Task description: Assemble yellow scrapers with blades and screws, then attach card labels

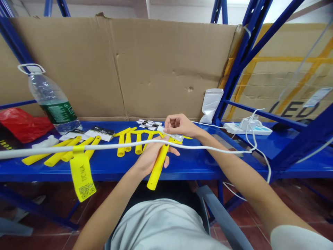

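Observation:
My left hand [151, 156] is wrapped around a yellow T-shaped handle [158, 168], its round grip pointing down toward me and a little left. Over the head of that handle, my right hand [180, 125] is closed, thumb and fingers pinched together on a small whitish piece [161, 130]. Something clear and shiny shows at the head beside it; its kind cannot be made out. More yellow T-shaped handles [121, 144] lie on the blue shelf just left of my hands. Behind them are several small white-and-black pieces [148, 124]. A white cable crosses in front of the view.
On the left stand a water bottle [53, 100], a red plastic bag [23, 123], printed cards [100, 132] and further yellow handles [62, 149]. A yellow tag [82, 173] hangs from the white cable [208, 147]. To the right are a power strip [247, 128] and blue uprights [239, 62].

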The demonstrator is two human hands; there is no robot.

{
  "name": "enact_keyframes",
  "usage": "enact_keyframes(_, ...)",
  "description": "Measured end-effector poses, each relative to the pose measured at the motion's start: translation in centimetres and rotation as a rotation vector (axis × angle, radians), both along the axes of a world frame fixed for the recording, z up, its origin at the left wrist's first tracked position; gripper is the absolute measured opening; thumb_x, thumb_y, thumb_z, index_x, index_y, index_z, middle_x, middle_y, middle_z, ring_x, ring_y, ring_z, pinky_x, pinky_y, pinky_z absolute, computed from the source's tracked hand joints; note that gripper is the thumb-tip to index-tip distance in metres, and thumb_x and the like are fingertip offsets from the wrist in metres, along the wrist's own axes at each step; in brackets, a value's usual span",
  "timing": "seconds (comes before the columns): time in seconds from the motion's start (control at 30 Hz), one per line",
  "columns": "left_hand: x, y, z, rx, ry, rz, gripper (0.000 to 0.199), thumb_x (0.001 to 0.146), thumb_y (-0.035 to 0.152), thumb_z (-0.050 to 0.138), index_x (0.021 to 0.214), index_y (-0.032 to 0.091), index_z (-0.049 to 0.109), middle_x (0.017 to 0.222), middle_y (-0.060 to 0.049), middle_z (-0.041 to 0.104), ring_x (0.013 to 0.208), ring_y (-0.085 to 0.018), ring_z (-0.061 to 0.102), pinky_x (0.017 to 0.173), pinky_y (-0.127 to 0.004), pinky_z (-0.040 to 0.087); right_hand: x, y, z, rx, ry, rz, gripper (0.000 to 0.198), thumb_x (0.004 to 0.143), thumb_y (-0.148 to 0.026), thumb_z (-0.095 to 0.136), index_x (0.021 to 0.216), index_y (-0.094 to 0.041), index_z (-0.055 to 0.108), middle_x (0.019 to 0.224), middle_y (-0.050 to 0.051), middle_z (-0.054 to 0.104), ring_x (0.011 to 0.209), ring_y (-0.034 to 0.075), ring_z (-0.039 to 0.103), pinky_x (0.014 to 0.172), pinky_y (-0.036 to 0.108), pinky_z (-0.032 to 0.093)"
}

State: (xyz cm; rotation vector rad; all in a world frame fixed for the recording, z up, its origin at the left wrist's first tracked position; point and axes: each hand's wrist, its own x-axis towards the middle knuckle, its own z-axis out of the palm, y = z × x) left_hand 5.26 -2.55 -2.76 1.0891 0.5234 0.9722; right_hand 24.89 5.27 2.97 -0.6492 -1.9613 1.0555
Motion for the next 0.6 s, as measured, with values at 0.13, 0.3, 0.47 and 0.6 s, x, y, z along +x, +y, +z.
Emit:
enact_keyframes(0.13, 0.1, -0.3, 0.3, 0.021, 0.020, 0.027, 0.042, 0.102, 0.052, 0.082, 0.117, 0.017, 0.064, 0.082, -0.012, 0.082, 0.041, -0.014, 0.063, 0.034, -0.020, 0.037, 0.0, -0.2, 0.0, -0.005, -0.037, 0.055, 0.047, 0.072, -0.048, 0.104, 0.082, -0.020, 0.067, 0.065, -0.006, 0.065, 0.061, 0.010, 0.054, 0.060, 0.024, 0.040)
enact_keyframes(0.3, 0.3, -0.6, 0.7, 0.080, 0.053, 0.050, 0.041, 0.099, 0.052, 0.083, 0.102, 0.020, 0.059, 0.072, -0.007, 0.079, 0.030, -0.012, 0.052, 0.032, -0.021, 0.031, -0.3, -0.4, 0.0, 0.000, -0.022, 0.110, 0.052, 0.081, -0.060, 0.098, 0.082, -0.020, 0.065, 0.066, -0.006, 0.061, 0.060, 0.008, 0.048, 0.058, 0.024, 0.036)
enact_keyframes(0.47, 0.3, -0.9, 0.9, 0.164, -0.005, 0.198, 0.049, 0.095, 0.061, 0.086, 0.099, 0.021, 0.058, 0.069, -0.004, 0.077, 0.032, -0.011, 0.052, 0.034, -0.021, 0.033, 0.8, 0.3, 0.6, 0.104, -0.077, -0.047, 0.057, 0.098, -0.076, 0.076, 0.090, -0.020, 0.070, 0.062, -0.006, 0.058, 0.056, 0.010, 0.049, 0.058, 0.027, 0.040)
enact_keyframes(0.6, 0.3, -1.1, 1.1, 0.193, -0.067, 0.296, 0.052, 0.094, 0.064, 0.087, 0.092, 0.021, 0.058, 0.072, -0.004, 0.078, 0.034, -0.010, 0.054, 0.035, -0.021, 0.036, 4.4, 1.9, 1.3, 0.224, -0.394, -0.245, 0.053, 0.086, -0.070, 0.086, 0.094, -0.019, 0.074, 0.075, 0.000, 0.072, 0.069, 0.015, 0.062, 0.068, 0.029, 0.048)
